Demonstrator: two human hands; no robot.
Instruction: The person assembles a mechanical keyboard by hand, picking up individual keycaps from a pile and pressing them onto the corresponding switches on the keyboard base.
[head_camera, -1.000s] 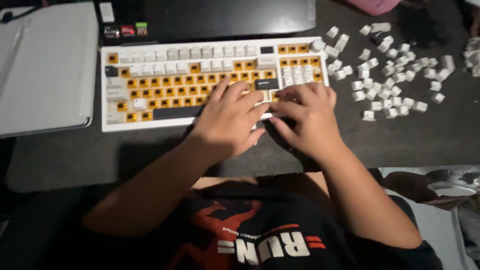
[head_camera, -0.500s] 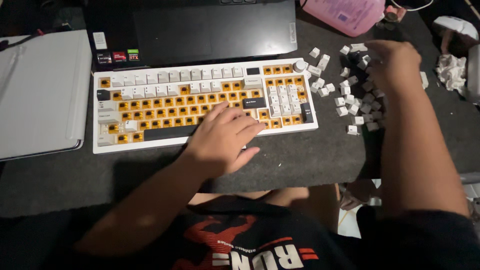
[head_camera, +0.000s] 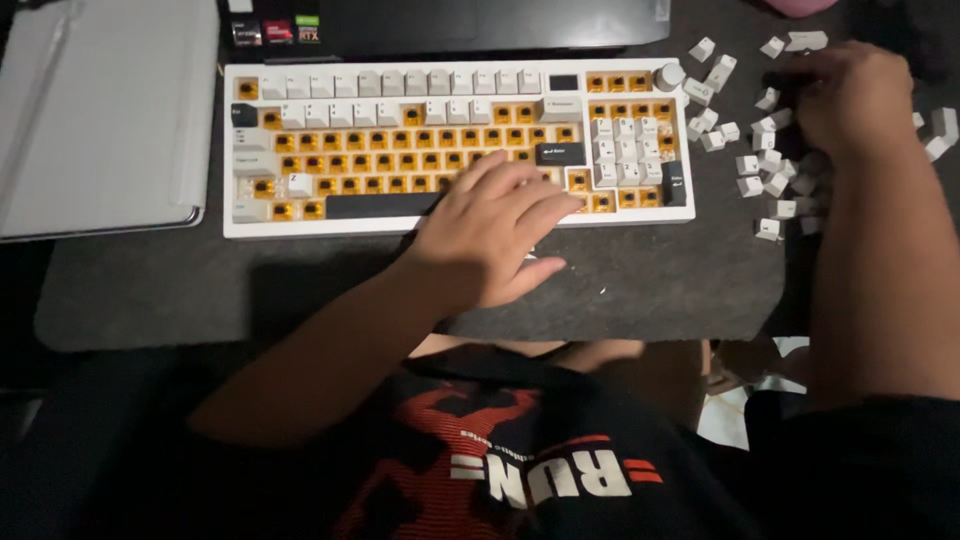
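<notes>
The keyboard (head_camera: 300, 215) has a white frame; its bare switches glow orange-yellow with dark centres; the fitted caps are white, save a few black ones, a long black bar among them; the loose keycaps (head_camera: 765, 150) are white, scattered over a dark grey mat (head_camera: 640, 285); the closed laptop (head_camera: 100, 120) to the side is pale silver-grey; the shirt (head_camera: 500, 460) is black with a red figure and white lettering.
</notes>
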